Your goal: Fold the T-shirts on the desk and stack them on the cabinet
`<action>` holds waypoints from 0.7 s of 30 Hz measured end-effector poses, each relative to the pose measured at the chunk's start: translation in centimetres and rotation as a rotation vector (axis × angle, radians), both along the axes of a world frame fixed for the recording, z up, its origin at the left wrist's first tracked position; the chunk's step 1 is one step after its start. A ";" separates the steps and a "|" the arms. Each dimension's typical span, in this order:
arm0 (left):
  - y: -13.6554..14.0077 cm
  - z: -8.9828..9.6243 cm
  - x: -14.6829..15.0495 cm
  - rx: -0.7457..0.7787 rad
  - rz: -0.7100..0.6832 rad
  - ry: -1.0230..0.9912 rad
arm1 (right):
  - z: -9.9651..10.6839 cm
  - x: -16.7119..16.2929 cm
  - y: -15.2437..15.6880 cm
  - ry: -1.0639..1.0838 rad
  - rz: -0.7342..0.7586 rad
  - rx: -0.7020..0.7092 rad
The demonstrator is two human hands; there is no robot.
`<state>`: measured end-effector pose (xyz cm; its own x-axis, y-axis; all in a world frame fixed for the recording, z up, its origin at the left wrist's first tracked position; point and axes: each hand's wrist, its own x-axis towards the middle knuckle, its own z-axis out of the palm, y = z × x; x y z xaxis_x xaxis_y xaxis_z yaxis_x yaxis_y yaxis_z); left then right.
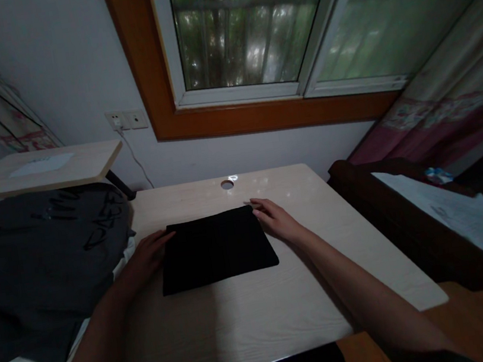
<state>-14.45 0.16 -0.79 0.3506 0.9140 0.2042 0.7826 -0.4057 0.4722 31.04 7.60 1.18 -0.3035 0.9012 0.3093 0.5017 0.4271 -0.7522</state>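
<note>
A flat black rectangular piece point(217, 249), which looks like folded cloth, lies on the pale wood-grain table point(260, 316). My left hand point(150, 253) is at its left edge, fingertips touching near the far left corner. By the far right corner is my right hand point(274, 218), its fingers stretched out and the thumb side against the edge. Neither hand visibly wraps around the piece. The dim light hides any folds or seams in the black surface.
Left of the table's middle, dark grey cloth with black lettering point(50, 262) is heaped under a raised shelf point(103, 158) bearing a paper sheet point(44, 165). A cable hole point(227, 185) sits at the back. To the right is a dark brown piece of furniture point(419, 228) with a pale sheet.
</note>
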 end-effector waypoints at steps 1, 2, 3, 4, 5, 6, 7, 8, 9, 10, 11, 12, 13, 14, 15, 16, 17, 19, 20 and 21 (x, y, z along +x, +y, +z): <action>0.0 0.1 0.0 0.000 0.006 -0.008 | 0.0 -0.5 0.5 0.005 -0.005 -0.030; -0.1 0.2 0.1 0.001 0.014 -0.020 | 0.1 -1.0 1.0 0.002 -0.003 -0.058; -0.1 0.3 0.2 0.001 0.023 -0.036 | 0.2 -1.4 1.6 -0.012 0.007 -0.080; -0.2 0.4 0.3 -0.001 0.032 -0.054 | 0.5 -1.9 2.1 -0.036 0.025 -0.095; -0.2 0.5 0.4 -0.004 0.042 -0.075 | 0.7 -2.3 2.7 -0.065 0.047 -0.104; -0.3 0.6 0.5 -0.006 0.051 -0.095 | 1.1 -2.7 3.2 -0.094 0.074 -0.116; -0.3 0.7 0.6 -0.009 0.060 -0.114 | 1.4 -3.0 3.7 -0.121 0.107 -0.136; -0.3 0.8 0.6 -0.010 0.071 -0.133 | 1.8 -3.3 4.1 -0.143 0.144 -0.167; -0.3 0.8 0.7 -0.011 0.084 -0.148 | 2.1 -3.4 4.5 -0.161 0.185 -0.204; -0.4 0.9 0.7 -0.013 0.095 -0.162 | 2.5 -3.5 4.9 -0.182 0.230 -0.246; -0.4 0.9 0.7 -0.017 0.104 -0.172 | 2.8 -3.6 5.2 -0.207 0.275 -0.288; -0.4 0.9 0.7 -0.022 0.109 -0.178 | 3.2 -3.6 5.5 -0.240 0.313 -0.324; -0.5 0.9 0.7 -0.027 0.112 -0.182 | 3.5 -3.5 5.7 -0.278 0.341 -0.352; -0.5 1.0 0.7 -0.032 0.113 -0.183 | 3.8 -3.5 5.9 -0.319 0.359 -0.373; -0.6 1.1 0.8 -0.035 0.117 -0.185 | 4.0 -3.4 6.1 -0.360 0.369 -0.390; -0.6 1.1 0.8 -0.035 0.123 -0.189 | 4.2 -3.4 6.3 -0.397 0.375 -0.402; -0.6 1.2 0.9 -0.034 0.129 -0.192 | 4.3 -3.4 6.5 -0.429 0.382 -0.411; -0.7 1.3 1.0 -0.031 0.137 -0.190 | 4.5 -3.3 6.7 -0.473 0.405 -0.431; -0.7 1.4 1.0 -0.031 0.139 -0.185 | 4.6 -3.2 6.7 -0.484 0.422 -0.443; -0.6 1.4 1.0 -0.028 0.142 -0.178 | 4.6 -3.2 6.7 -0.488 0.440 -0.455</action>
<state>-13.43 -0.48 0.59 0.1789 0.9577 0.2255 0.7340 -0.2826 0.6176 27.88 14.32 5.80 -0.6666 0.6734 -0.3196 0.6762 0.3660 -0.6394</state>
